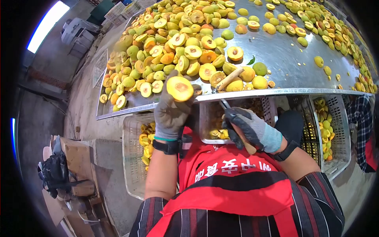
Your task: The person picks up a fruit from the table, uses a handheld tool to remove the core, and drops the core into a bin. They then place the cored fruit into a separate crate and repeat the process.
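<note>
Left hand: the gloved left hand (170, 108) grasps a halved fruit (180, 89), cut face with brown centre turned up toward the camera, just beyond the near edge of the surface (280, 51).
Right hand: the gloved right hand (245, 129), at 4 o'clock from the halved fruit, is closed round a hand tool (242, 136); wooden butt toward 5 o'clock, metal end toward 11. Tool and fruit apart.
Loose tool: a wooden-handled tool (231, 79) lies on the metal surface, at 3 o'clock from the held fruit, slanted among fruit near the edge.
Leaf: small green leaf (251, 60), at 1 o'clock from the loose tool.
Fruit pile: heaped fruit (158, 47), yellow, green and orange, whole and cut, from 10 to 12 o'clock in view; more scattered toward 2.
Crates: left crate (130, 170) at 8 o'clock, right crate (341, 136) at 3 to 4, both holding yellow pieces. Between them, below the edge, a tub (205, 128) with fruit pieces.
Clothing: red apron (237, 197) at 6 o'clock, pale lettering.
Far sides: black bag (56, 172) at 8 o'clock; another person's plaid sleeve (360, 112) at 3.
</note>
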Motion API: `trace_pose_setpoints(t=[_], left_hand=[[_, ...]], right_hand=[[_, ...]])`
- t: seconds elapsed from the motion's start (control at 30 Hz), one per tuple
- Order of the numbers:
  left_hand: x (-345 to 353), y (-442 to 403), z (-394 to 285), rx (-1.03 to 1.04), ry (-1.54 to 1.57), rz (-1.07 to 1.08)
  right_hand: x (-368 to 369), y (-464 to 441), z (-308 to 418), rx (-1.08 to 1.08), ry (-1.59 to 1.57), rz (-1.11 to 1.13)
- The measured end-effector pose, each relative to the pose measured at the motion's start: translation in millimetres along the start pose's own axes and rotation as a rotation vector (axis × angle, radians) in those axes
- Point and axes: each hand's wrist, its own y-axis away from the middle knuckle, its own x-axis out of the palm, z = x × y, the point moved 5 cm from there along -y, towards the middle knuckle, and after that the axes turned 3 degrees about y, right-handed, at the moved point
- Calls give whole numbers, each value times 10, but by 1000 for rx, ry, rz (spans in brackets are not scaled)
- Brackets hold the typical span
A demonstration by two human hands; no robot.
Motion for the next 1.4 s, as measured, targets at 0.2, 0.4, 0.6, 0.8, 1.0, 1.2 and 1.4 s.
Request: trace_pose_setpoints(t=[0.2, 0.4, 0.6, 0.8, 1.0, 1.2, 1.4], left_hand=[[168, 197, 368, -107, 214, -65], [189, 261, 407, 121, -131, -180], [205, 336, 410, 225, -418, -228], [440, 388, 367, 377, -941, -218], [252, 403, 431, 436, -815, 11], [305, 365, 426, 70, -620, -14], [239, 389, 421, 133, -723, -85]], right_hand=[[169, -55, 60, -45, 51, 75], [198, -70, -13, -3, 76, 52], [221, -115, -69, 13, 101, 13], [300, -168, -195, -54, 131, -101], [409, -5, -158, 83, -257, 247], [343, -95, -251, 89, -26, 106], [345, -60, -233, 182, -86, 172]])
